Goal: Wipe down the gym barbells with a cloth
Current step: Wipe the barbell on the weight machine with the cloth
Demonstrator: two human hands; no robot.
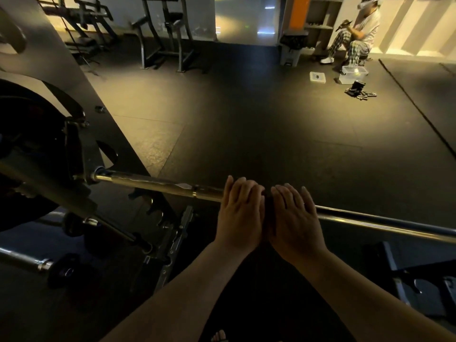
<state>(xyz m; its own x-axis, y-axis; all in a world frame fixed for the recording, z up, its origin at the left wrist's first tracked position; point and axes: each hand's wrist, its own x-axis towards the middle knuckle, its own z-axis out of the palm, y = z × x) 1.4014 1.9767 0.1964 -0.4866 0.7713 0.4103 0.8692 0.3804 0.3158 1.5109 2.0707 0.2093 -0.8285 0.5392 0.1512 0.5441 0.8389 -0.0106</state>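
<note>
A barbell [153,185] lies across a rack [81,154], waist-high in front of the person, with a black weight plate [29,144] at its left end. Both hands rest on the bar's middle, side by side: left hand [240,213] and right hand [294,218], fingers straight and flat, pressing a dark cloth [267,206] that shows between them. A second bar [22,259] sits lower left. Dark rubber floor [246,119] spreads beyond, dimly lit. Far off, a gym machine [167,33], a bin [292,49], and a seated person [355,38] near a clear box [352,74].
</note>
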